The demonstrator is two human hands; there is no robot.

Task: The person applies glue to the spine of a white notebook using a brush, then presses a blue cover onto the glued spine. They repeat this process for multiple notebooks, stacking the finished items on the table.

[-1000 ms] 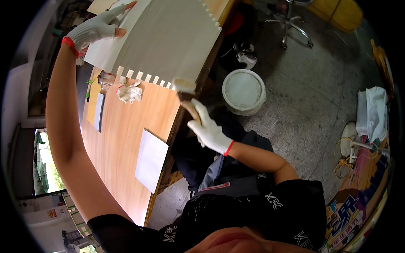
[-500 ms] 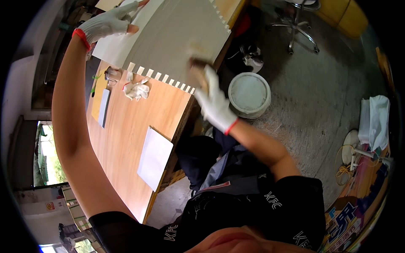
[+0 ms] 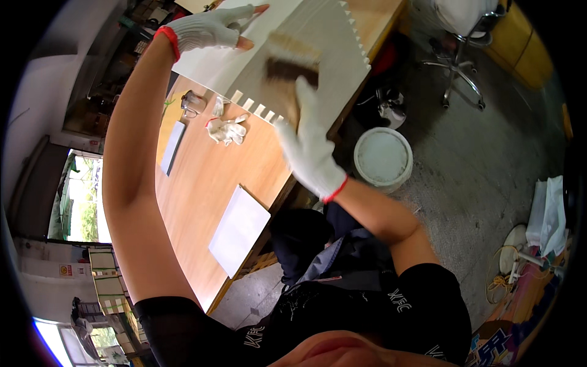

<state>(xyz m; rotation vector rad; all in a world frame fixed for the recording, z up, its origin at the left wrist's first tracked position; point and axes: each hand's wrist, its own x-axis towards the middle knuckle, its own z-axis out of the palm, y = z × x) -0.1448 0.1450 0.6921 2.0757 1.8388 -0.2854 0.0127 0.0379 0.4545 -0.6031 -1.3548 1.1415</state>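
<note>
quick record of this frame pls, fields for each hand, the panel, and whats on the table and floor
left hand: gloved left hand rests flat on the white panel, near its far edge
right hand: gloved right hand holds a brush against the panel
panel: white, notched edges, lying on the wooden table
table: crumpled glove, white sheet
floor: white bucket, office chair

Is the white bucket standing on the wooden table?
No, the white bucket stands on the grey floor, beside the wooden table.

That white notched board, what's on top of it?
A brush held by the right hand, and the left hand pressing its far part. The board hides whatever lies beneath it.
</note>
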